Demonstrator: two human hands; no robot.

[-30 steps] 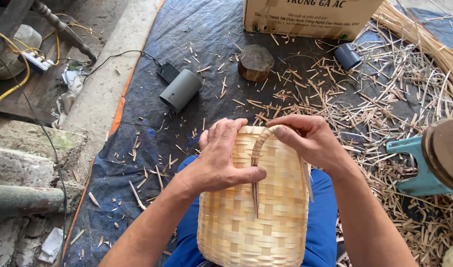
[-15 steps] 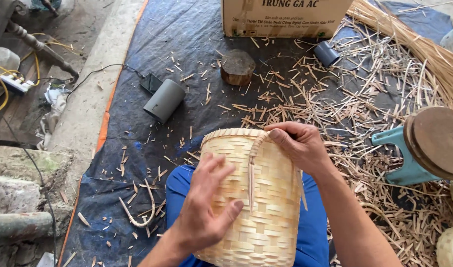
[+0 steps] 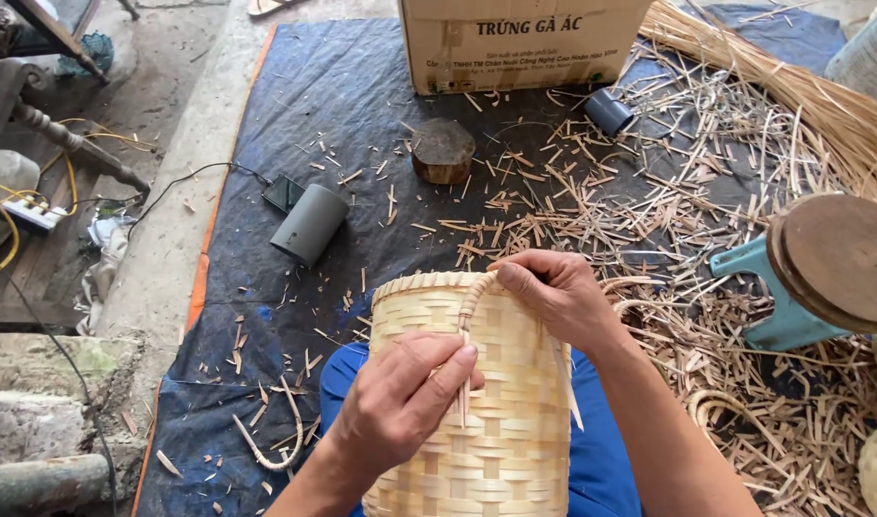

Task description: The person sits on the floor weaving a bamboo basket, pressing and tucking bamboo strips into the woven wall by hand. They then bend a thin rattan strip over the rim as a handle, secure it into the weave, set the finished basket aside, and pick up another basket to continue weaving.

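Most of the basket (image 3: pixel 477 402) was done: body fully woven in pale flat strips, rim bound round the top, no gaps seen on the near side. One job was open, approx. at the rim, where a thin handle strip (image 3: pixel 469 330) looped over the edge and ran down the wall, its lower end loose. Basket lay on the person's lap, mouth pointing away, over blue trousers (image 3: pixel 591 479).

Left hand (image 3: pixel 400 407) lay on the wall, fingers closed, thumb and forefinger pinching the strip's lower end. Right hand (image 3: pixel 553 292) gripped the rim, fingers curled over the strip's top.

Weave looked tight and even, colour uniform. Offcuts (image 3: pixel 591 201) littered the tarp (image 3: pixel 304 124) beyond; judged finishing stage, handle not yet fixed.
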